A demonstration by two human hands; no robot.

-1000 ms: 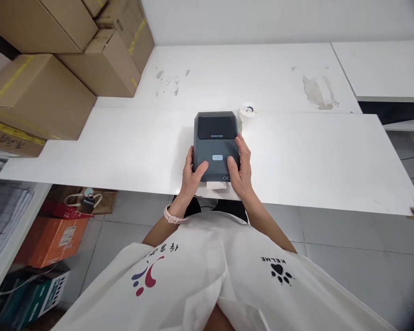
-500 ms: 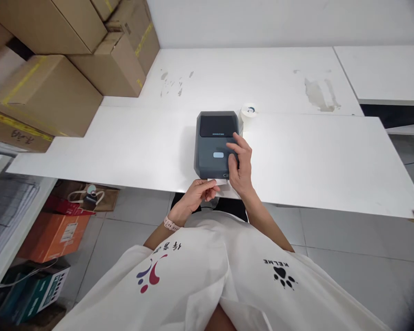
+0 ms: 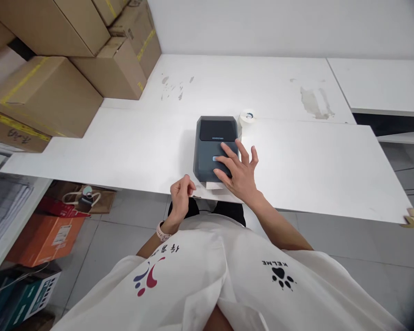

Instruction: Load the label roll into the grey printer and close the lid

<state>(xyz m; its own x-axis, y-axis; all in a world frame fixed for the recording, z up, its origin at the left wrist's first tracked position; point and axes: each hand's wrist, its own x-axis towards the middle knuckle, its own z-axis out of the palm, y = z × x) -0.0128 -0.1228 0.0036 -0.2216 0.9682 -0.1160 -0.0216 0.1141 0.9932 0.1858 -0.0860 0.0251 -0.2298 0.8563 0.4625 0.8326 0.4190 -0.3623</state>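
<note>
Dark printer (image 3: pixel 207 171) sits near the table's (image 3: pixel 152 147) front edge. Right hand (image 3: pixel 240 172) spread on it, finger maybe touching the button (image 3: pixel 214 158); left hand (image 3: pixel 181 191) loosely curled by that edge. I'd press gently.

Slate-grey printer (image 3: pixel 207 151), white table (image 3: pixel 303 161)

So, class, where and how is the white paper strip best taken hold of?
The white paper strip is probably best pinched at its near end between thumb and finger, from the near side: it looks thin and flat, and juts from the near edge of the dark device.
</note>
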